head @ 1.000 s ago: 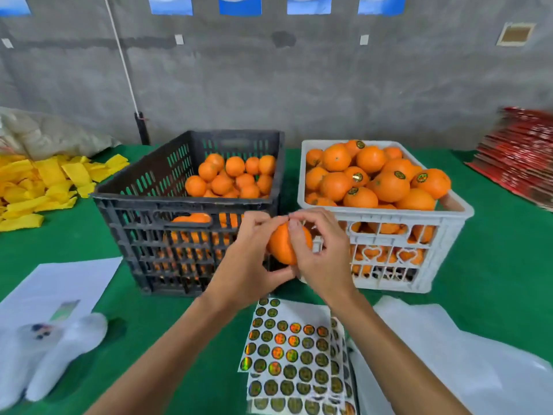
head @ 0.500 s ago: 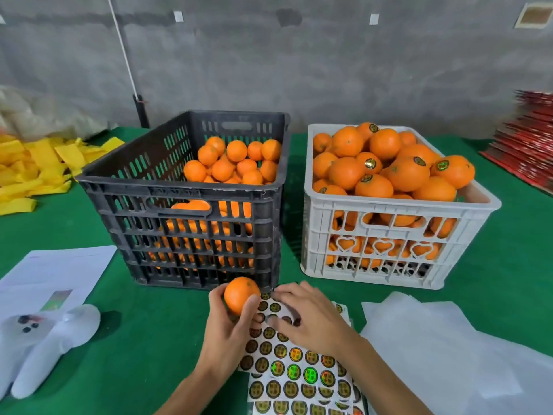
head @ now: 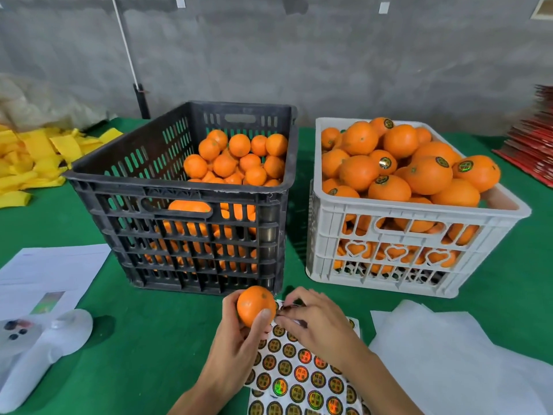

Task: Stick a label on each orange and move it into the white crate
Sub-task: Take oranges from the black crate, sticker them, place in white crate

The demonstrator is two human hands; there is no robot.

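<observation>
Down near the bottom of the head view, the left hand (head: 236,351) holds one orange (head: 255,305), with its fingers and thumb curled round the fruit. This orange sits just above the green table (head: 149,339), in front of the black crate (head: 191,205). I see no label on the side that shows. Right beside it, the right hand (head: 317,323) has its fingertips (head: 284,310) bent down on the top edge of the sticker sheet (head: 299,372). They seem to pinch at a round sticker there, but it is too blurry to be sure. The sheet lies flat on the table under both hands, full of round shiny labels.

The black crate holds plain oranges piled toward its back. The white crate (head: 419,235) stands to its right, close but apart, heaped with oranges, and some show labels. White paper (head: 45,271) lies to the left and yellow pieces (head: 36,157) farther back.
</observation>
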